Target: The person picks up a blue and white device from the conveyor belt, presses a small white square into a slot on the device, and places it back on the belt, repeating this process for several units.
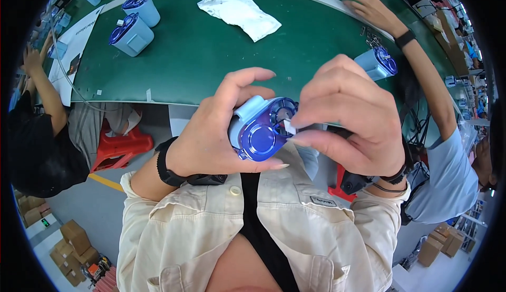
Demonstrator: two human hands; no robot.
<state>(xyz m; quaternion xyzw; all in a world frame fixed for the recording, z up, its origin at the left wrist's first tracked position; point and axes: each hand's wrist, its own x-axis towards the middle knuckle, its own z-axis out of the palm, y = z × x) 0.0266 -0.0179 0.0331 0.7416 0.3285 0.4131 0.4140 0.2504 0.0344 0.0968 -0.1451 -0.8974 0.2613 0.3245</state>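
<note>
My left hand (203, 126) is wrapped around a light-blue plastic canister (243, 117), just off the near edge of the green table. Its top, a shiny dark-blue lid (261, 140), faces up with one round disc and a second round opening beside it. Right at that opening, my right hand (353, 110) pinches a small white connector-like piece (289, 127) between thumb and forefinger. Thin dark wires seem to run from the piece into the opening. My fingers partly cover the opening's right side.
Two similar blue canisters (132, 35) stand at the table's left, and another canister (376, 63) lies at the right. A crumpled white bag (240, 13) is at the back. Co-workers' arms reach in at the left (45, 76) and right (421, 65). A red stool (121, 147) stands below.
</note>
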